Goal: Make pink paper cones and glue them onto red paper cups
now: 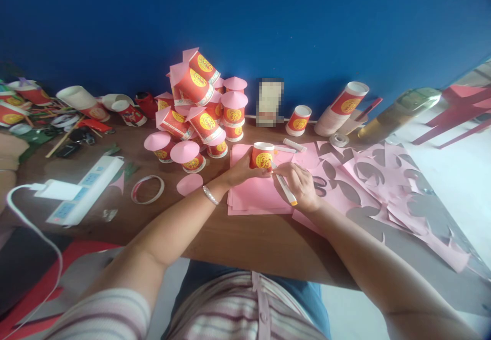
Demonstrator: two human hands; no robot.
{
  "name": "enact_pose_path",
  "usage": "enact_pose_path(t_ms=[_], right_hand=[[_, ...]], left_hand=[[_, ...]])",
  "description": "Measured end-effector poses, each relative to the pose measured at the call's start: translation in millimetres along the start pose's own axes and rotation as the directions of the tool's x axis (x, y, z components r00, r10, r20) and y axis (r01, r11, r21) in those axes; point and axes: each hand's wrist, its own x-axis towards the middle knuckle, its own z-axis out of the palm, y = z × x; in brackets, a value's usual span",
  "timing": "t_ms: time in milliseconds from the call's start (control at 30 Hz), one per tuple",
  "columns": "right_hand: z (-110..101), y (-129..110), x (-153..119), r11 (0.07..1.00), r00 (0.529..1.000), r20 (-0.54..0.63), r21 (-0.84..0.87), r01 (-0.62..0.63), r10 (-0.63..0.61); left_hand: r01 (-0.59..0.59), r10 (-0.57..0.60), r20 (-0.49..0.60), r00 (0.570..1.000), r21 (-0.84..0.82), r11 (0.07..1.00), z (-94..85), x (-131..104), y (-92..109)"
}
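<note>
My left hand [243,170] is wrapped round a red paper cup [263,155] with a yellow emblem, holding it over a stack of pink paper sheets [257,199]. In my right hand [301,184] is a white utility knife [286,190] with a yellow end. Its tip meets the right side of the cup; whether the blade goes into the wall I cannot tell. Black scissor handles [320,185] show beside my right hand, partly hidden by it. Behind my left hand stands a pile of similar cups [199,120] with pink paper cone tops.
Pink paper offcuts [368,181] with round holes cover the right side. A lone cup [298,120], a tilted cup stack [343,107], a tape roll [339,140] and a bottle [399,112] stand behind. Leftward are a tape ring [148,190] and a power strip [86,189].
</note>
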Motion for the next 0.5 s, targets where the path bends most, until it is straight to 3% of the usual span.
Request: enact_pose_path(t_ms=[500], right_hand=[[-1.1,-5.2,5.4,0.999,1.000,-0.002,0.035,0.029,-0.029]], left_hand=[[-0.029,0.030,-0.012,0.999,0.036,0.999,-2.6,1.2,-3.5]])
